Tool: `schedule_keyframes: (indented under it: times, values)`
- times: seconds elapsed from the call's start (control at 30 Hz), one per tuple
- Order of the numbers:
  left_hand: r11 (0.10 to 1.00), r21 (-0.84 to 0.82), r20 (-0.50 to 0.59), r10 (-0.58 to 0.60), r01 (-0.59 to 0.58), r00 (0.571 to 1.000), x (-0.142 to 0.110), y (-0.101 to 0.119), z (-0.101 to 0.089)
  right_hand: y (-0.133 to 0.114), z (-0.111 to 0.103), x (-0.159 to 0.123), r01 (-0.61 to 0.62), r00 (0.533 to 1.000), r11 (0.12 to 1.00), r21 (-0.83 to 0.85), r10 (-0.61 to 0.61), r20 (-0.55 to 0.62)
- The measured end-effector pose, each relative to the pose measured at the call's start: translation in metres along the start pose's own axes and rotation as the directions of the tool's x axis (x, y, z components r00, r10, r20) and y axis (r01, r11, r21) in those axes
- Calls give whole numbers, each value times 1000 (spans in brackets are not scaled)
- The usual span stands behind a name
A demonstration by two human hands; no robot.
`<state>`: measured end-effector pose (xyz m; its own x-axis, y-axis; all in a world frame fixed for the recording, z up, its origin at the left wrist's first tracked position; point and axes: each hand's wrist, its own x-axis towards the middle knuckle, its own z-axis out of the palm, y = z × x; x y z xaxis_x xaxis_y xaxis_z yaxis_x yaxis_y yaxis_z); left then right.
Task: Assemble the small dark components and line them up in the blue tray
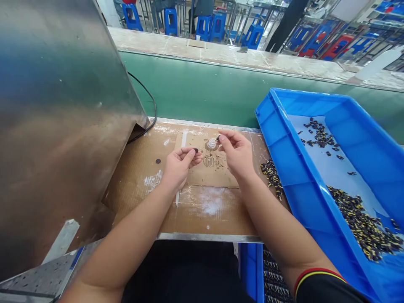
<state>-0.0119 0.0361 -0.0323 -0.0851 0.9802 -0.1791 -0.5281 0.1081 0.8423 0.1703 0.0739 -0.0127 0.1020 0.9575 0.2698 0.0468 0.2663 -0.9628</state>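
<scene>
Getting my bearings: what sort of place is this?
Probably a factory workshop: a blue plastic bin of small black and yellow parts, a brown cardboard-covered worktop, and blue plastic stools.

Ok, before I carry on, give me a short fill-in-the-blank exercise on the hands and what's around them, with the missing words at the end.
1. The left hand holds a dark disc, while a small dark piece is pinched in the ____ hand.
2. A loose disc on the worktop lies nearer the ____ hand.
3. The large bin is coloured ____.
4. The panel behind the worktop is coloured ____.

Missing words: right; left; blue; green.
</scene>
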Motion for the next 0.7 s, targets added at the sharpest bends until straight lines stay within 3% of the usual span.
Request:
schedule_keyframes:
  times: [0.13,0.33,0.47,0.57,0.63,0.7]
  values:
    - [999,51,16,3,-4,1000,-4,-1,2,-7,7,-32,-243,967,941,237,214,141]
    - [950,267,91,143,-162,986,-11,-4,1,-2,12,-52,-375,927,834,405,345,148]
    - [772,493,191,354,-401,915,-15,-3,0,-1,10,-49,-410,912,801,435,370,178]
    - [655,576,244,432,-489,868,-18,0,1,-1,6,-47,-419,908,801,427,364,207]
    - [694,552,205,425,-463,882,-19,1,2,-1,4,-48,-409,912,812,416,353,208]
    - [827,432,142,332,-360,933,-19,3,4,-2,3,-49,-374,927,838,396,329,180]
